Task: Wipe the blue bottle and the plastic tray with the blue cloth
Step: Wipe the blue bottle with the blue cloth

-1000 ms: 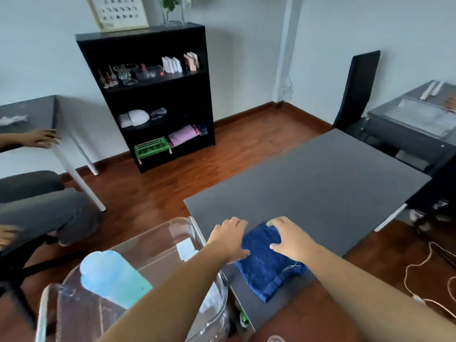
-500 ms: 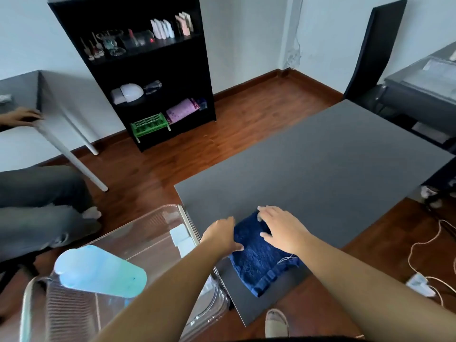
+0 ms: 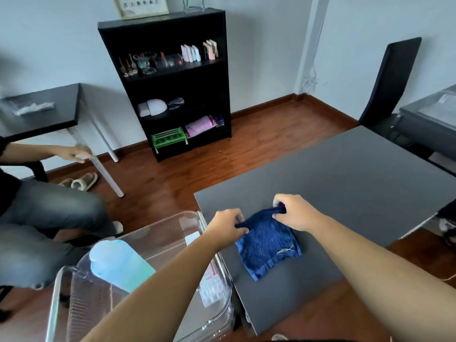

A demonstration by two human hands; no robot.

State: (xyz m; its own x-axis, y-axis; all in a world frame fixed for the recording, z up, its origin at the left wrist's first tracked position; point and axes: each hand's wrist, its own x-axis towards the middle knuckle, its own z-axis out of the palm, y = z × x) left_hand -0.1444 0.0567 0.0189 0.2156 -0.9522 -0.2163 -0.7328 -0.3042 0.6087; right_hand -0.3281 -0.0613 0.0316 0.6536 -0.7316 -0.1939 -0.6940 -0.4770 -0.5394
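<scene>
both hands have gone from lying flat on the folded dark blue terry cloth to pinching its far edge: half a second ago the palms pressed it down, and now the far edge is bunched and raised off the matte grey tabletop while the near part lies on the surface close to the table's near corner. left hand has its fingers closed on the cloth's far left corner; right hand has its fingers curled tight over the far right corner. so both grips are clamped on the cloth, neither is spread.

pale blue plastic bottle lies on its side in the clear plastic tray, which sits just beside the table's left edge, partly under the left forearm. neither hand touches bottle or tray.

as for progress, judging from this, the job is at its very start: the cloth is only being picked up, and nothing shows that the bottle or tray has been wiped. both wipes appear to be left. the likely next need is to lift the cloth clear and bring it over to the bottle in the tray.
</scene>
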